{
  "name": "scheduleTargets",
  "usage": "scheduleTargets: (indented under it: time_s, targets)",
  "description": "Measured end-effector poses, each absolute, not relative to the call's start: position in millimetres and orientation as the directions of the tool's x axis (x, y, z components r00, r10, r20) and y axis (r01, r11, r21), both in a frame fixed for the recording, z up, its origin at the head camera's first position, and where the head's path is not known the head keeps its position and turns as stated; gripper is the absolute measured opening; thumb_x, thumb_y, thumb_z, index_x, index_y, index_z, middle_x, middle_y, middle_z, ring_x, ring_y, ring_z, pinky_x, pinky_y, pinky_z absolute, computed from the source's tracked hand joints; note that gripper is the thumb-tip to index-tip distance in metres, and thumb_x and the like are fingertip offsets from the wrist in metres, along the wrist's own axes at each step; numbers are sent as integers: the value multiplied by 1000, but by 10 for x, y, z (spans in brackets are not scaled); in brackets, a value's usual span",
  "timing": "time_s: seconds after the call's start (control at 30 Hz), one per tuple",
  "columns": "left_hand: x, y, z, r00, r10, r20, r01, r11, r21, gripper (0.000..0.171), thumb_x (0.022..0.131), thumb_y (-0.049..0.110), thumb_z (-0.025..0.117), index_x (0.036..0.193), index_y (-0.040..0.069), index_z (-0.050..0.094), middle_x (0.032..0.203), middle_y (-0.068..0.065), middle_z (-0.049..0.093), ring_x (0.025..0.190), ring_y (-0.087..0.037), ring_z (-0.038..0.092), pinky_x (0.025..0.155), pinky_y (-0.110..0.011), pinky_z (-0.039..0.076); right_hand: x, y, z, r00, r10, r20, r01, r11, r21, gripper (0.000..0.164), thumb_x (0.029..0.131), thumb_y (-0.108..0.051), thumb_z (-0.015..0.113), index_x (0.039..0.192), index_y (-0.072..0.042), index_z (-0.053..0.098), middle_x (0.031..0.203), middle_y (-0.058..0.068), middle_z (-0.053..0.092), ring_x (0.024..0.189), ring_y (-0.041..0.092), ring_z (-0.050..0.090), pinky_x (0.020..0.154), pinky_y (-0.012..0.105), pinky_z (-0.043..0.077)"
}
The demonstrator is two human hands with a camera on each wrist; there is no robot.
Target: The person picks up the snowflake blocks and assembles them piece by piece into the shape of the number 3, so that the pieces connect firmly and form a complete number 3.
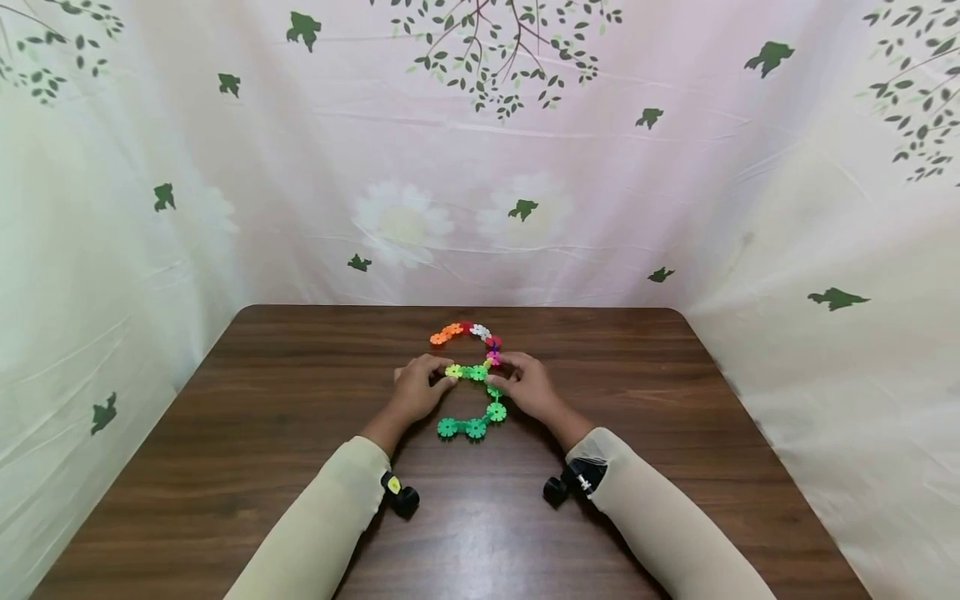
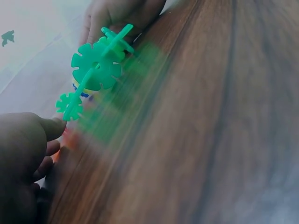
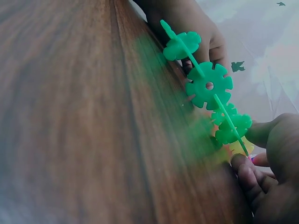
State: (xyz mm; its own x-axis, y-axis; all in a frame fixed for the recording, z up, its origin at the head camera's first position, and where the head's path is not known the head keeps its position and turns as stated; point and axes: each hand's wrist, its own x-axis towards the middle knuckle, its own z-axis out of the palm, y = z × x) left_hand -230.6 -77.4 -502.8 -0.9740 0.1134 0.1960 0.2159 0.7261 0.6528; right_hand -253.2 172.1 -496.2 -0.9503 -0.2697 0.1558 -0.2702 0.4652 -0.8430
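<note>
A chain of notched plastic linking discs (image 1: 476,428) lies on the table in a shape like a 3. Orange, red and white discs (image 1: 480,331) form its top curve, pink and purple follow, and green makes the lower curve. My left hand (image 1: 418,387) pinches the yellow disc (image 1: 453,371) at the left end of the middle bar between thumb and index finger. On the other side, my right hand (image 1: 531,387) grips the chain where the pink disc (image 1: 492,358) meets the green ones. Green discs (image 3: 209,86) stand at angles to each other, slotted together, in the right wrist view.
The dark wooden table (image 1: 300,358) has a shiny surface. Behind and beside it hangs a pale curtain (image 1: 450,167) printed with leaves and birds. Each sleeve cuff carries a small black wrist camera (image 1: 405,502).
</note>
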Motion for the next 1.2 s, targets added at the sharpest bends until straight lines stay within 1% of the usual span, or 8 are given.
scheduleTargets:
  time_s: [0.13,0.3,0.47,0.7,0.93,1.2]
  targets:
    - [-2310,-762,-5034,-974,103,203,212,739,640,34,103,29,79,134,16,77,114,-5,74,106,-26,67,99,-54,38,-2545,1714,-4977,-953,-259,157,-265,465,-845,50,97,-19,85,141,1,71,149,23,66,67,9,52,61,22,45]
    - [-2327,-739,-5051,-974,97,205,206,756,621,35,104,31,77,136,18,77,112,-5,73,103,-24,67,97,-53,39,-2552,1713,-4992,-959,-237,155,-254,475,-842,50,98,-20,85,141,0,71,150,23,65,68,11,53,62,21,46]
    - [-2323,-711,-5058,-976,81,201,190,766,614,35,103,32,77,136,19,77,109,-4,72,100,-23,65,96,-51,39,-2560,1723,-5010,-958,-241,153,-254,476,-842,51,98,-22,85,142,-2,71,151,21,66,72,11,55,64,21,47]
    - [-2323,-689,-5044,-976,73,204,184,777,602,37,104,34,77,138,20,76,106,-4,71,98,-23,64,96,-50,40,-2597,1747,-5025,-956,-248,158,-260,460,-849,50,99,-22,84,142,-2,71,149,22,66,70,11,53,64,21,47]
    - [-2317,-689,-5031,-976,87,200,192,780,596,43,103,33,78,143,20,73,111,-4,72,102,-23,65,98,-52,41,-2598,1771,-4994,-956,-255,147,-254,462,-850,51,100,-24,82,145,-2,69,154,22,62,69,10,53,63,22,46]
    - [-2310,-698,-5024,-978,90,188,187,776,602,44,104,32,77,146,19,72,115,-7,72,105,-25,65,100,-52,41,-2594,1782,-4998,-955,-256,147,-255,465,-848,50,102,-24,80,146,-3,69,156,22,61,64,8,51,59,22,45]
